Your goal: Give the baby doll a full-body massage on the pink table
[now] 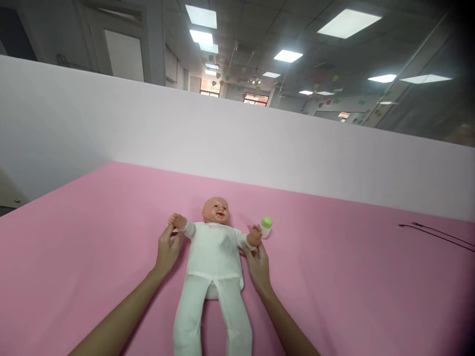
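Note:
A baby doll point(214, 249) in a white top and white trousers lies on its back on the pink surface point(111, 237), head away from me. My left hand point(168, 249) is closed on the doll's arm at the left, by its hand. On the other side, my right hand point(259, 264) grips the doll's other arm near the wrist. Both of the doll's arms are spread outward. Just beyond the doll's right-hand arm stands a small bottle point(266, 226) with a green cap, partly hidden by the doll's hand.
A white partition point(237, 143) runs along the back of the pink surface and round its left side. At the far right lie two thin dark cords point(426, 230). Lit ceiling panels point(349, 23) and a door point(124, 54) show beyond the partition.

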`<state>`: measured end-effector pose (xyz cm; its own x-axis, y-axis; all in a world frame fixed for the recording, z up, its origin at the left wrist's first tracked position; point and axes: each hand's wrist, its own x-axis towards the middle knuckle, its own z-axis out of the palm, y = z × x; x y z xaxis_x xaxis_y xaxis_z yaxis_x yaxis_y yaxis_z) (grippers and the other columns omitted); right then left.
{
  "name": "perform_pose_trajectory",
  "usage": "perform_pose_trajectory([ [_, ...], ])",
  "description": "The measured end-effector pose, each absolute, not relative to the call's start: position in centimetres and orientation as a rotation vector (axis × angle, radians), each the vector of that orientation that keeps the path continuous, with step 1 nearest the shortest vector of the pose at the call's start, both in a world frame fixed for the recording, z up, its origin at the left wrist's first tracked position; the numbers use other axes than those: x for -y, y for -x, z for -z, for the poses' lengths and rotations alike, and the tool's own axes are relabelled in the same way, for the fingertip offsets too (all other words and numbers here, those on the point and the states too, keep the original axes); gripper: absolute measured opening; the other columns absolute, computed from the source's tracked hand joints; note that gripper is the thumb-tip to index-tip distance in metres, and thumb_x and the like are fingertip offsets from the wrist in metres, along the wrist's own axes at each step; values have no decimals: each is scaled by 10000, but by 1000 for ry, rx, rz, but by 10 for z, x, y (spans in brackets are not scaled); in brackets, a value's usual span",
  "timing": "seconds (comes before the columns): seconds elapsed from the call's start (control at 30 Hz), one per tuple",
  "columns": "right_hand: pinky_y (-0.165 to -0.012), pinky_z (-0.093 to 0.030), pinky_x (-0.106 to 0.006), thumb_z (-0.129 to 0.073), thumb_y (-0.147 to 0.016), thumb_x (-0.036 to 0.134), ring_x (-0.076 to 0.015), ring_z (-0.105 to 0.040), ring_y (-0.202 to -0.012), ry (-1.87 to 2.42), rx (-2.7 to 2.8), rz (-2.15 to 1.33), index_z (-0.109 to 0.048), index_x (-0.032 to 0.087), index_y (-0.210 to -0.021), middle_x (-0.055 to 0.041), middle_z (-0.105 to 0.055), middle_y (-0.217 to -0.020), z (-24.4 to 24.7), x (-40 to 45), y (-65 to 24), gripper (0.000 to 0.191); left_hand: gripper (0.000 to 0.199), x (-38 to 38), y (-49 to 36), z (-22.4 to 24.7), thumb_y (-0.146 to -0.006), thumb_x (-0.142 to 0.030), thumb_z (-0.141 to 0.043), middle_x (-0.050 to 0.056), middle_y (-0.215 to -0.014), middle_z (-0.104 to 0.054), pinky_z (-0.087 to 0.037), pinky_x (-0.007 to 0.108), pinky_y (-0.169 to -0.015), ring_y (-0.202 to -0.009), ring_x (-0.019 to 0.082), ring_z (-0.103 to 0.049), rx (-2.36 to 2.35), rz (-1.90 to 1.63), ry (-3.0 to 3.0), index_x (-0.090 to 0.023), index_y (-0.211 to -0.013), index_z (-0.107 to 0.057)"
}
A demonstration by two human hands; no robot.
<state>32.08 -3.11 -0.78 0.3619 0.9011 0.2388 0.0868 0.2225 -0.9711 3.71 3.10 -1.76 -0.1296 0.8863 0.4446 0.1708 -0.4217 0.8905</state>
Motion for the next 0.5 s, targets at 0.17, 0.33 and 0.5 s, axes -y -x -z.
perform_pose_trajectory([
  [0.17,-950,-573,-425,-588,-770,181,-295,-613,-1206,1236,1497,-524,-766,268,-1026,-94,-642,-1281,11,43,-310,324,340,-31,-40,28,-1005,-202,-457,74,-1308,-698,-560,473,-1021,-1240,247,-643,-916,-1502,-2147,-278,-1191,-732],
  [0.33,-929,-578,-404,-560,-723,139,-288,-604,-1209,1239,1530,-561,-768,263,-1007,-97,-630,-1267,12,47,-306,374,355,-33,-40,26,-987,-158,-472,62,-1275,-720,-590,442,-985,-1217,234,-665,-844,-1539,-2203,-291,-1149,-759],
  [0.5,-771,-632,-414,-728,-807,397,-287,-721,-979,1263,1054,-788,-665,222,-1091,-84,-727,-1088,9,40,-314,339,235,-27,-42,12,-935,-350,-615,76,-1097,-747,-614,374,-798,-960,239,-711,-1136,-1551,-1684,-220,-1104,-715],
])
